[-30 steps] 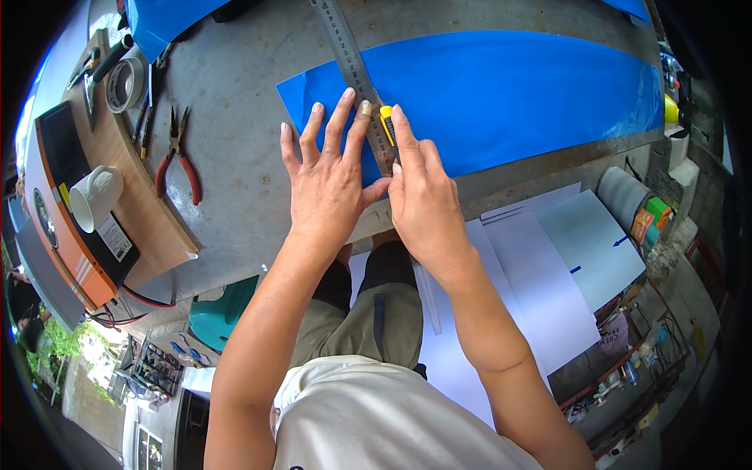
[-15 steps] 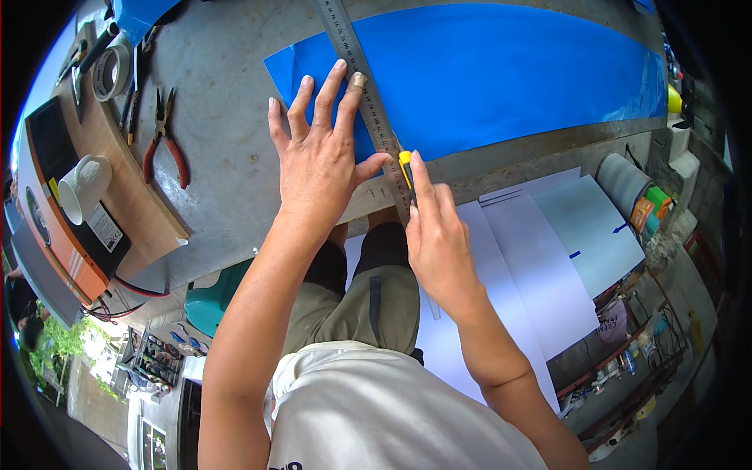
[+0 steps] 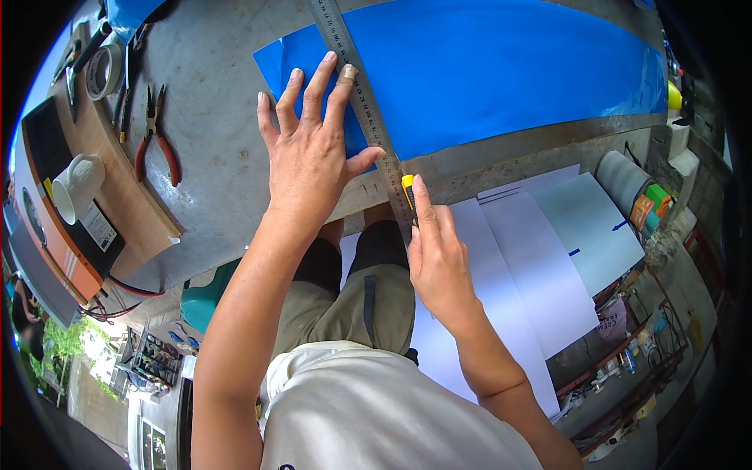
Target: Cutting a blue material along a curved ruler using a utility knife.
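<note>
A blue sheet lies over the metal tabletop, with a long steel ruler across its left part. My left hand presses flat with fingers spread, the index finger and thumb on the ruler and the other fingers over the sheet's left strip. One fingertip carries a tan wrap. My right hand is closed round a yellow-and-black utility knife, index finger stretched along its top. The knife's front end is beside the ruler at the sheet's near edge; its blade is too small to make out.
At left lie red-handled pliers, a tape roll and a wooden board. A white cup sits on an orange-and-black machine. White sheets lie below the table edge, right of my legs.
My right hand has drawn the knife toward me along the ruler, down to the sheet's near edge. My left hand stays on the ruler. The whole view has shifted slightly.
</note>
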A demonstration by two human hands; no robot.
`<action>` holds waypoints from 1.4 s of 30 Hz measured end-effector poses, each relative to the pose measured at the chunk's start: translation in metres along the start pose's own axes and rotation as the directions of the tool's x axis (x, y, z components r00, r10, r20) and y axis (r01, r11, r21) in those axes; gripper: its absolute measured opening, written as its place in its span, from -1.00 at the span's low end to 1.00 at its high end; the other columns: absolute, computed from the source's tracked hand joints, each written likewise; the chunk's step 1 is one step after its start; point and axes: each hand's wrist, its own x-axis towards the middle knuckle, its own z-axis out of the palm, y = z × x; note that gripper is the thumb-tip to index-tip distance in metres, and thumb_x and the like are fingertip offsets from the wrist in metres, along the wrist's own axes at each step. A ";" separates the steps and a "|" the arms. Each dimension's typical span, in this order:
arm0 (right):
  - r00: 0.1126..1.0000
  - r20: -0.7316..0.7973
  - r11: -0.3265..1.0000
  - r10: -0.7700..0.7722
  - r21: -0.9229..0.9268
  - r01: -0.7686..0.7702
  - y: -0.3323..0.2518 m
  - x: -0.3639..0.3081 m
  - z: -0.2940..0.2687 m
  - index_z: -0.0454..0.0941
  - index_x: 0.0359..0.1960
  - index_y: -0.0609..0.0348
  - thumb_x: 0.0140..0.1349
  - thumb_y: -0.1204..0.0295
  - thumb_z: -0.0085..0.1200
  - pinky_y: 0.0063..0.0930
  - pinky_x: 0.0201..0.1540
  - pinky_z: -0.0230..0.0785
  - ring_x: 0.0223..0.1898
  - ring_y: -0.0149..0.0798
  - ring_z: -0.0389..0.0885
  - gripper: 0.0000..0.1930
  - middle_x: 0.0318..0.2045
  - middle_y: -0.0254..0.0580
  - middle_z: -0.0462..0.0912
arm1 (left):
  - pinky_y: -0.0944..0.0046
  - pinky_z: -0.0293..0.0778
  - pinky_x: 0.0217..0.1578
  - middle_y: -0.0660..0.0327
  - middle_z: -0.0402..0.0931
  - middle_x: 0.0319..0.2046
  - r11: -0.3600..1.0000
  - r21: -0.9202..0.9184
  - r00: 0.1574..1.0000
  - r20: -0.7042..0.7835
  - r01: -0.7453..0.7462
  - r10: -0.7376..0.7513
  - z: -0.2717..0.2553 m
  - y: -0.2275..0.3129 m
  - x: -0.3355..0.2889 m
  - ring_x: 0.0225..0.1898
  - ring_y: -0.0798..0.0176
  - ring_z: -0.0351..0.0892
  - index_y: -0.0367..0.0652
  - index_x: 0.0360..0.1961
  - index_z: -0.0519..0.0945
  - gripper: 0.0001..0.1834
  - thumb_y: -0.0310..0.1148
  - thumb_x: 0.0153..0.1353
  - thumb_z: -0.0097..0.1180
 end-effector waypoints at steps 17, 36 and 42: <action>1.000 0.017 1.000 0.020 -0.011 -0.020 0.003 -0.007 0.002 0.07 0.63 0.09 0.31 0.72 0.07 0.06 -0.23 0.58 -0.28 0.22 0.68 -0.16 -0.06 0.11 0.48 | -0.35 -0.24 0.58 0.37 -0.01 0.62 1.000 0.024 1.000 0.000 0.004 -0.004 0.004 -0.002 -0.001 0.61 -0.02 -0.03 0.22 0.57 0.21 0.28 0.41 -0.18 0.48; 0.960 -0.072 0.885 0.272 0.409 -0.220 0.081 -0.059 0.054 0.46 0.07 0.27 0.42 0.49 0.14 -0.17 0.01 0.56 -0.10 0.05 0.79 -0.75 -0.23 0.03 0.75 | -0.43 -0.19 0.53 0.27 -0.02 0.62 1.000 0.002 0.999 0.042 -0.001 0.001 -0.016 0.002 0.001 0.60 -0.08 -0.04 0.06 0.58 0.21 0.20 0.24 -0.02 0.49; 0.955 -0.123 0.890 0.270 0.411 -0.199 0.066 -0.098 0.028 0.45 0.10 0.25 0.39 0.53 0.18 -0.14 -0.13 0.58 -0.20 0.06 0.84 -0.71 -0.25 0.15 0.76 | -0.43 -0.30 0.56 0.24 0.11 0.57 0.968 -0.011 0.968 -0.016 -0.252 0.251 -0.057 0.013 -0.018 0.61 -0.03 -0.04 0.20 0.52 0.32 0.02 0.15 0.05 0.48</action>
